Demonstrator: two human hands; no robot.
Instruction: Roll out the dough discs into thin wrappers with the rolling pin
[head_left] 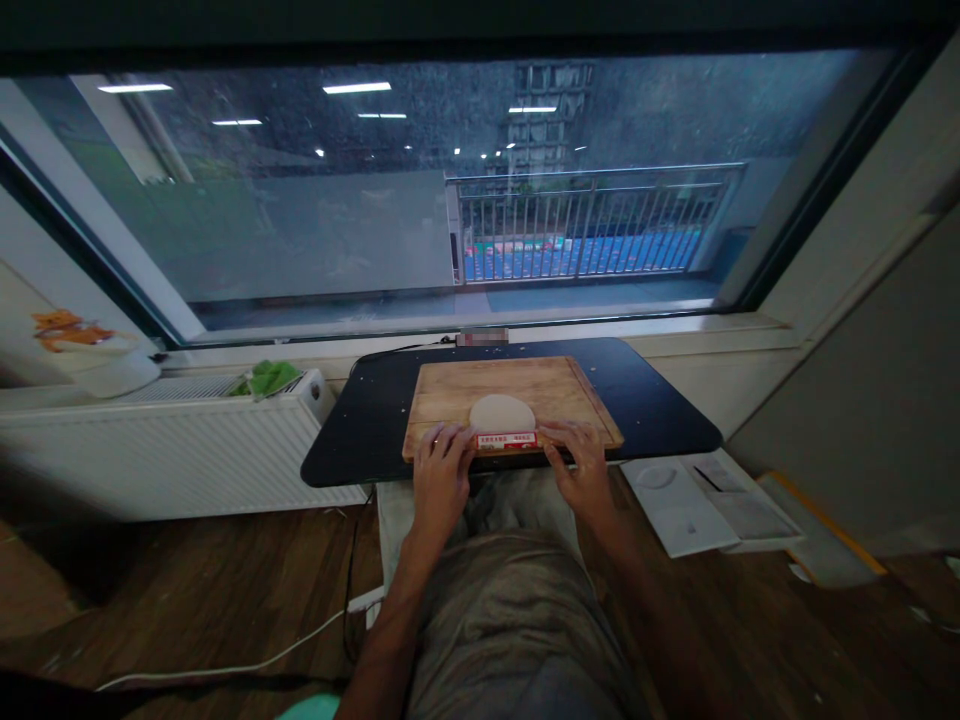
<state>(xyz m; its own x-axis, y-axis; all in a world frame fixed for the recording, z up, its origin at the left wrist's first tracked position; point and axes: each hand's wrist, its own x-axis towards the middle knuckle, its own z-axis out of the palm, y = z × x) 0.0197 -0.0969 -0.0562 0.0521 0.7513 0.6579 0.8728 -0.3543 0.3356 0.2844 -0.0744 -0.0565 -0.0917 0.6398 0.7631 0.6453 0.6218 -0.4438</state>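
Observation:
A flat, pale round of dough (502,411) lies on a wooden cutting board (450,380). Across its near edge sits a rolling pin (507,440), of which mainly a red and white printed label shows. My left hand (441,470) is closed over the pin's left end, fingers pointing forward. The right end is under my right hand (583,462), its fingers bent over the pin and the thumb on the near side. Both ends of the pin are hidden by my fingers.
The board rests on a black tabletop (360,430) with white specks, below a large window (337,230). To the left is a radiator (187,450) bearing a green item (274,378) and a white container (105,370). White flat boxes (679,510) lie low on the right. A cable (247,668) crosses the floor.

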